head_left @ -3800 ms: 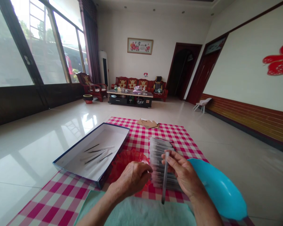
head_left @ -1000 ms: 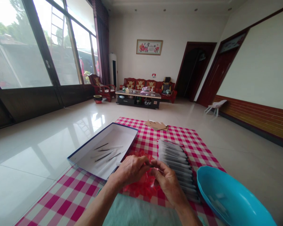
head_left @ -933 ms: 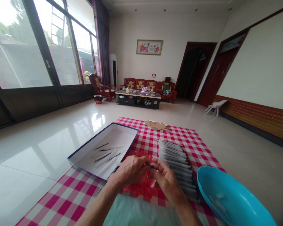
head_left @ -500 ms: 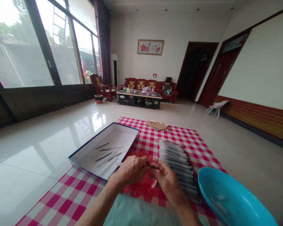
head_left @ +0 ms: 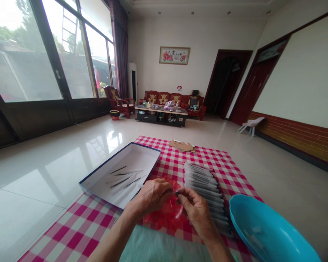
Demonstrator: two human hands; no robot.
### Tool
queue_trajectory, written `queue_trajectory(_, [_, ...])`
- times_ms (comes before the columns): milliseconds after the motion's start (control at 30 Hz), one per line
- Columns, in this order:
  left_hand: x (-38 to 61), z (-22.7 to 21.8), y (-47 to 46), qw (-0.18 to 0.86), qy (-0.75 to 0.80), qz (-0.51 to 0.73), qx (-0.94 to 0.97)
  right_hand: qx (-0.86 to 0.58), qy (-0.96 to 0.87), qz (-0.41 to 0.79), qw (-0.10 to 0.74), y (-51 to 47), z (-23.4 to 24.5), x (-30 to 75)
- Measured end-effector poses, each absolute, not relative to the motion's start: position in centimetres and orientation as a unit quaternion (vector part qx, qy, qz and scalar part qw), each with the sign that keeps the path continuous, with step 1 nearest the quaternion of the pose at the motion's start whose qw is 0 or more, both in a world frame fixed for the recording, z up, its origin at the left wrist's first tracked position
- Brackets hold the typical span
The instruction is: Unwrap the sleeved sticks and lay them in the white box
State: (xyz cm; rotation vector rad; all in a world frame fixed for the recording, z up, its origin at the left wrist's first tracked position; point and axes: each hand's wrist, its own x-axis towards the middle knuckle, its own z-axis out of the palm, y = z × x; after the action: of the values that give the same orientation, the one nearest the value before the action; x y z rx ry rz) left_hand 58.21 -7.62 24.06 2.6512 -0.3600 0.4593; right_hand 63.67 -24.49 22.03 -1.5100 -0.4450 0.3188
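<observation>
My left hand (head_left: 155, 193) is closed around a slim pen (head_left: 141, 186) with a pale barrel. Its whitish end sticks out on the left, and my fingers cover the rest. Facing it, my right hand (head_left: 194, 204) pinches a small dark piece (head_left: 176, 193) between thumb and forefinger, at the pen's other end. Both hands hover over a red translucent dish (head_left: 164, 218). Left of them lies a shallow white box (head_left: 142, 153) with a blue rim, holding thin dark refills (head_left: 120, 182) and clear barrels. A long row of assembled-looking pens (head_left: 205, 185) lies beside my right hand.
A large blue plastic basin (head_left: 278, 225) with a few small pale pieces stands at the right. Torn cardboard (head_left: 182, 146) rests at the far side of the checkered cloth (head_left: 213, 154). Beyond are a coffee table (head_left: 161, 115), a red sofa and a small chair (head_left: 251, 123).
My right fingers have closed more tightly around the small dark piece. The pale pen end at my left hand has shifted slightly right and up. Surrounding things stay where they were.
</observation>
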Motion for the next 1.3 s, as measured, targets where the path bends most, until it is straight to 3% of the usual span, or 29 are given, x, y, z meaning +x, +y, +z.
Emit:
queue_trajectory(233, [58.1, 24.1, -7.6, 0.184, -0.132, 0.184, 0.956, -0.739, -0.211, 0.117, 0.63, -24.7, 21.4, 64.1])
queue_trajectory(567, [58.5, 23.8, -7.4, 0.173, -0.138, 0.169, 0.961, -0.682, -0.216, 0.13, 0.686, -24.1, 20.7, 64.2])
queue_trajectory(767, [58.0, 24.2, -6.7, 0.218, -0.102, 0.145, 0.96, -0.727, -0.243, 0.056, 0.64, -24.9, 20.9, 64.7])
queue_trajectory(1000, [57.8, 24.2, -6.0, 0.22, -0.084, 0.135, 0.962, -0.788, -0.397, -0.041, 0.469, -24.3, 20.1, 64.2])
queue_trajectory(1300, [58.1, 24.1, -7.0, 0.205, -0.119, 0.131, 0.963, -0.813, -0.3, -0.068, 0.495, -24.3, 20.0, 64.2])
